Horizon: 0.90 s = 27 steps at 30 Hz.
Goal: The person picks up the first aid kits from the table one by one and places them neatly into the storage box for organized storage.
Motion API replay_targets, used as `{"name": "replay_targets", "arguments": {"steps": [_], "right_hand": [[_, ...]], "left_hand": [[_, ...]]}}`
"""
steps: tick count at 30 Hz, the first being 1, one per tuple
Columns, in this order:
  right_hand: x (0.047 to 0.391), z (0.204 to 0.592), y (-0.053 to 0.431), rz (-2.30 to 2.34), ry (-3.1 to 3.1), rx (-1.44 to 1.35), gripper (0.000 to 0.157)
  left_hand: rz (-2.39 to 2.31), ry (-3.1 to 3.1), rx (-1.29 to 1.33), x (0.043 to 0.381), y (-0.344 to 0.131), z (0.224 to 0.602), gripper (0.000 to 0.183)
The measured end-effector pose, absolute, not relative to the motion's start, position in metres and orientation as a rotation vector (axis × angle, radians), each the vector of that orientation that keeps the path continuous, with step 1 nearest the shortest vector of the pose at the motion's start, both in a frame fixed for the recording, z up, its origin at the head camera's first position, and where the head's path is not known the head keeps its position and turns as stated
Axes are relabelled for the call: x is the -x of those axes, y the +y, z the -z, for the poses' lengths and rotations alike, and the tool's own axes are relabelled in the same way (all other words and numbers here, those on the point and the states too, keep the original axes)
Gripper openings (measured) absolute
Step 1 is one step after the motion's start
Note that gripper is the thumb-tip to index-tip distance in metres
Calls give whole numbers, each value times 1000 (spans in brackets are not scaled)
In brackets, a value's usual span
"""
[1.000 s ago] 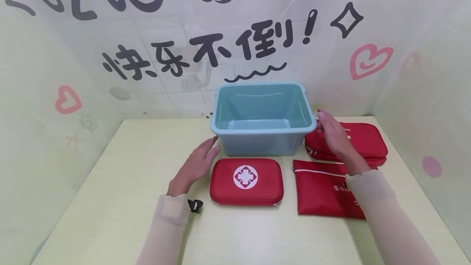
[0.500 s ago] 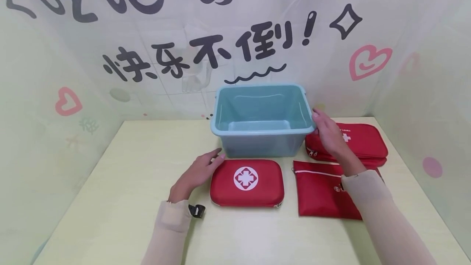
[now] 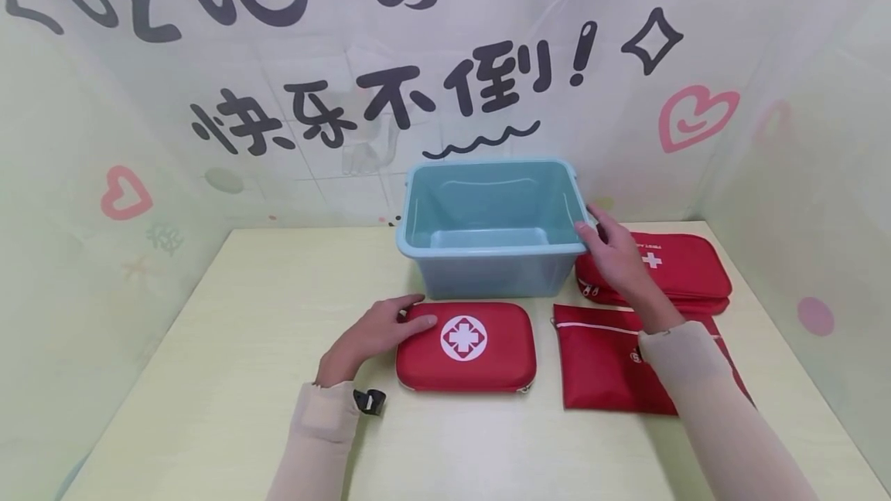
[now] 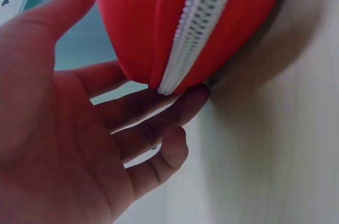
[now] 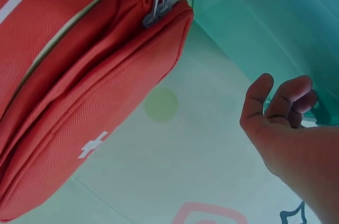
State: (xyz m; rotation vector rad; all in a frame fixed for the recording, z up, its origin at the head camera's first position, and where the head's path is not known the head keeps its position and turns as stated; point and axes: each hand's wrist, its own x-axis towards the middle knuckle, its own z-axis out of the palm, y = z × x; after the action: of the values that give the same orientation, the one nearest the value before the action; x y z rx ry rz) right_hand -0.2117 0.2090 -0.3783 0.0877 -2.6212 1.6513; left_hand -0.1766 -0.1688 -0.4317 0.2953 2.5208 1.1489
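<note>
A red hard-shell first-aid case [image 3: 487,373] with a white cross emblem lies flat at the middle of the table. My left hand [image 3: 372,331] grips its far left corner, thumb on the lid. In the left wrist view the fingers [image 4: 148,131] curl round the side of the case by its white zipper. Behind it stands a light blue plastic bin [image 3: 490,273] with nothing inside. At the bin's right side, my right hand [image 3: 618,257] holds the rim, thumb over the edge and fingers outside. The right wrist view shows these fingers [image 5: 288,94] bent against the bin's wall.
Right of the bin lies a red zippered first-aid pouch [image 3: 685,261], close to the right wrist. A flat red zip pouch [image 3: 605,369] lies in front of it, partly under the right forearm. A printed curtain [image 3: 313,184] closes off the back of the table [image 3: 244,346].
My left hand has moved slightly right and nearer, from beside the case onto its corner. My right hand has shifted left from beside the bin onto its rim. Bin and case have stayed in place.
</note>
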Motion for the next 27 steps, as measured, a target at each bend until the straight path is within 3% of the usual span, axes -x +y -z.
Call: {"name": "replay_targets", "arguments": {"steps": [16, 27], "right_hand": [[212, 384, 206, -1735, -2563, -122, 77], [213, 388, 206, -1788, -2510, -177, 74]], "left_hand": [[-1140, 2509, -306, 175, -171, 433, 61], [-1115, 2584, -250, 174, -162, 432, 67]]}}
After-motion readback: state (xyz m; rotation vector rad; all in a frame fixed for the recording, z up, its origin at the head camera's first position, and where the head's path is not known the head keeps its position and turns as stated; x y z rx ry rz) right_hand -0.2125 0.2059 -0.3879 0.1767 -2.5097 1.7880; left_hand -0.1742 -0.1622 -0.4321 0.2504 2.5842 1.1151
